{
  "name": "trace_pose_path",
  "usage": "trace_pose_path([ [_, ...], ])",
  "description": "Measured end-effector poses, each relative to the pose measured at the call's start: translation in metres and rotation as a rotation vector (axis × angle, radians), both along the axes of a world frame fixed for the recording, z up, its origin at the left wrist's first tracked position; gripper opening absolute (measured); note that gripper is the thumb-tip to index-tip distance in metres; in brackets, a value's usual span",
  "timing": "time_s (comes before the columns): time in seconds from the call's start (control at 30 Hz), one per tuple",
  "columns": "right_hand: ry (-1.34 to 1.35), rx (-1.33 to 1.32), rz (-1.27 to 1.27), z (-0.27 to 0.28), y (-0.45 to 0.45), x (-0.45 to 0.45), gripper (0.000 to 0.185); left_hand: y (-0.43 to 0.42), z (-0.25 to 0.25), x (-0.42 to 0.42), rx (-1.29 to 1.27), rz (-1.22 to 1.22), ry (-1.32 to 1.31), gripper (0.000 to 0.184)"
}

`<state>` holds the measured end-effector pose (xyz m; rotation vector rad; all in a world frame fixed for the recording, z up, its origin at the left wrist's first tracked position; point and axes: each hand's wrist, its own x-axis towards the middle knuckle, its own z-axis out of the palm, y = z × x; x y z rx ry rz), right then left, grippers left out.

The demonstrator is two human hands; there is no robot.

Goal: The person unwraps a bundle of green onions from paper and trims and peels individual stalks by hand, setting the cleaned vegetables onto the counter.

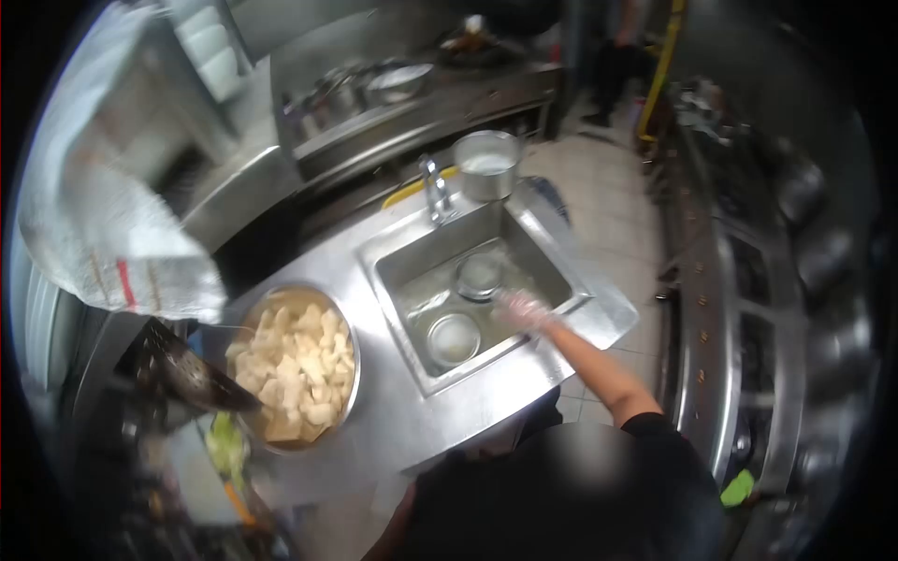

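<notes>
Fingers of the right hand (524, 310) reached over the sink's (535, 241) front edge.
Blur hid their spread and any grip; a round container (480, 274) lay beside them.

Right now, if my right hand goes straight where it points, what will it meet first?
Probably the round grey container in the steel sink; depth is unclear, and your right hand may be touching it.

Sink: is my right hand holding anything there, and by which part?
Your right hand is at the dark-rimmed round vessel; blur hides whether it holds it.
</notes>
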<state>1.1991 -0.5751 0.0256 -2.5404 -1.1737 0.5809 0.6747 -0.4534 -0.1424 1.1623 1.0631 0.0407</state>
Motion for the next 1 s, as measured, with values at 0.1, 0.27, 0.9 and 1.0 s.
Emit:
trace_pose_path([
  [0.1,1.168,0.954,-0.210,-0.095,-0.002,0.074,0.047,-0.071,0.039,0.032,-0.077,0.195,-0.027,0.047],
  [0.27,1.609,0.910,-0.699,0.004,0.067,0.136,0.036,-0.219,0.085,0.080,0.372,0.202,0.007,0.052],
  [0.9,2.011,0.470,-0.245,-0.141,0.122,0.101,0.037,-0.478,0.123,0.217,-0.323,1.075,0.393,0.036],
  [1.0,1.899,0.460,-0.132,-0.159,0.135,0.086,0.032,-0.476,0.129,0.226,-0.248,0.897,0.569,0.037],
])
